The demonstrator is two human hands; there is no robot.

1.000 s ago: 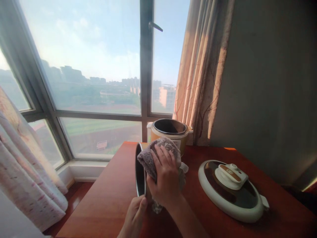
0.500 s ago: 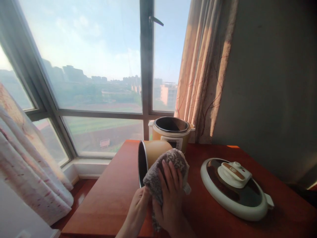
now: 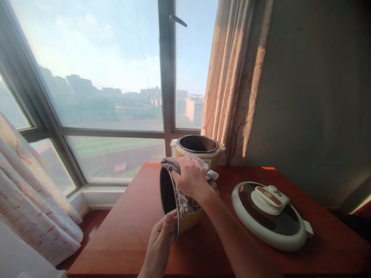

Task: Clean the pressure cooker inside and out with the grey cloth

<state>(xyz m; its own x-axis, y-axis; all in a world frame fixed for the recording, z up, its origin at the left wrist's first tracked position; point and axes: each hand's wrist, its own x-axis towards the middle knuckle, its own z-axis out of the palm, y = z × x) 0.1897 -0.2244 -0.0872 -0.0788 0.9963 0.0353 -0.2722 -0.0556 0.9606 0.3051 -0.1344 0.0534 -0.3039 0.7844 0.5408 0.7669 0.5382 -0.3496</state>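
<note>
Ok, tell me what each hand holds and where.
Left hand grips the inner pot by its lower rim; right hand presses a grey cloth on its side.

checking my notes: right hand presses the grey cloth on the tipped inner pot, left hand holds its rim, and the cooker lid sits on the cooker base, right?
Not quite. The head view shows the cooker lid lying flat on the table, beside the open cooker base. The rest holds.

You have one view, from the camera on your head: it looks forward and slightly down across the counter (image 3: 127, 231), close over your own forearms, facing the window (image 3: 101, 77) and the curtain (image 3: 232, 85).
</note>
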